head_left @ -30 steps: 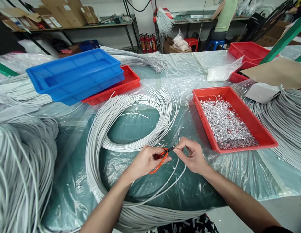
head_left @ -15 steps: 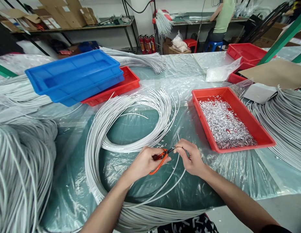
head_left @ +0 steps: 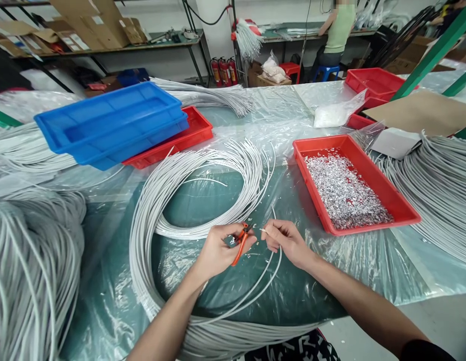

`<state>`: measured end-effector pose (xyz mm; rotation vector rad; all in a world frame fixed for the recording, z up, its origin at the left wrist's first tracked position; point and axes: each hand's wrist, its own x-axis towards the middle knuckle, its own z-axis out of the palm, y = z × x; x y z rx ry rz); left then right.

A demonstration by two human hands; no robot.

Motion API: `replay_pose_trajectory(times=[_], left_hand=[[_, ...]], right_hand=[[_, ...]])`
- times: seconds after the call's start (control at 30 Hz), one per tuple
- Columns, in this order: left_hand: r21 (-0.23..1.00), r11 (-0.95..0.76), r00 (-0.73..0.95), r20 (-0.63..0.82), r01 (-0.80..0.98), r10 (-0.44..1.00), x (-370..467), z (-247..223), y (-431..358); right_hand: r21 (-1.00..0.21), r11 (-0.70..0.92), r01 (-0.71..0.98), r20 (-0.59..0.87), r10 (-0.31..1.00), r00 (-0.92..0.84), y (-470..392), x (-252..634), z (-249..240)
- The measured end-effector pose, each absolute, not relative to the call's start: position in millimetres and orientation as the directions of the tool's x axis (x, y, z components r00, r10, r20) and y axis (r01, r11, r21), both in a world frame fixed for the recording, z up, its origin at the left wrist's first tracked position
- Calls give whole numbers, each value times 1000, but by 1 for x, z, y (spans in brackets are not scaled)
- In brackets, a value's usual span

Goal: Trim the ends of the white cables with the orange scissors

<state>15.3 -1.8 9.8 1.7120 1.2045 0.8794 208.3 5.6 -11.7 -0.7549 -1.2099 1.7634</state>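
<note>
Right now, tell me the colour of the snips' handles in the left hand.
Orange, seen in the head view: the snips sit in the left hand.

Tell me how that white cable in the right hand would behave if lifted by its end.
The white cable sweeps in a springy arc, so probably semi-stiff, not limp. It joins the coil, so it would likely drag. Right hand pinches it easily; seemingly light.

No readable text anywhere. White labels on the cardboard boxes [head_left: 93,20] on the back shelf are too blurred to read. Trays, cables and fire extinguishers [head_left: 222,71] show no legible markings.
</note>
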Motion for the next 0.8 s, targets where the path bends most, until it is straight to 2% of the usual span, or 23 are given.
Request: replay_pose_trajectory(times=[0.07,0.13,0.23,0.4,0.6,0.8], left_hand=[[945,-164,259,89,285,962,15,8,-3],[960,-159,260,96,232,961,15,6,-4],[959,-169,273,104,226,956,15,4,-5],[952,-186,293,112,242,950,14,8,-5],[950,-181,317,95,253,944,12,11,-5],[967,-119,328,40,224,944,15,12,-6]], right_hand=[[-989,-9,-146,50,917,-395,2,206,-13],[-994,112,-14,110,923,-370,-2,205,-13],[-981,180,69,142,916,-376,-4,205,-13],[-962,238,136,176,915,-363,-4,207,-13],[-913,377,154,304,883,-357,-4,208,-11],[-918,381,107,313,865,-391,-1,210,-10]])
